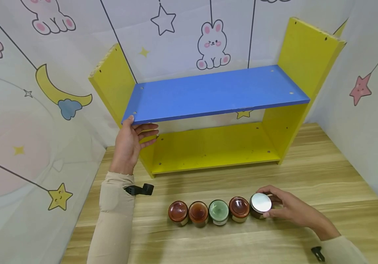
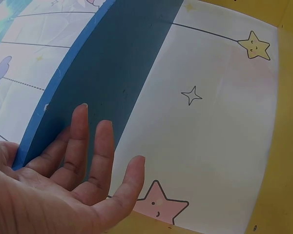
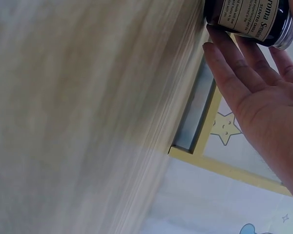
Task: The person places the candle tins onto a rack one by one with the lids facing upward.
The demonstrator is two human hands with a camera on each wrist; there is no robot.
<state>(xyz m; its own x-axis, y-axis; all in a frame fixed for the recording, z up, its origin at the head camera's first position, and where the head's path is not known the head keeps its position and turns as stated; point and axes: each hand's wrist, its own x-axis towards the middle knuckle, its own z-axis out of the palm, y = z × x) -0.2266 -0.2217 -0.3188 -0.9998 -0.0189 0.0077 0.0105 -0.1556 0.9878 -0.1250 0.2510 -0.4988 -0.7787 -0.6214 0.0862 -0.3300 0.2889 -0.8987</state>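
My left hand (image 1: 128, 148) holds the front left corner of the blue shelf board (image 1: 215, 91). Its thumb lies at the top edge; the other fingers spread loosely beneath, as the left wrist view also shows. At the lower right, my right hand (image 1: 296, 209) grips a dark scented candle jar (image 1: 260, 202) with a silver lid, thumb on the near side. Its printed label (image 3: 251, 17) shows in the right wrist view. To its left, a row of jars stands on the table: a red-brown one (image 1: 239, 208), a green one (image 1: 219, 211), an amber one (image 1: 198, 212) and another red-brown one (image 1: 178, 211).
The blue board spans a yellow shelf unit between its left side panel (image 1: 114, 80) and right side panel (image 1: 311, 55), above a yellow bottom board (image 1: 208, 148). Unit and jars stand on a wood-grain table (image 1: 334, 157). Printed cloth walls (image 1: 175, 47) surround the back and sides.
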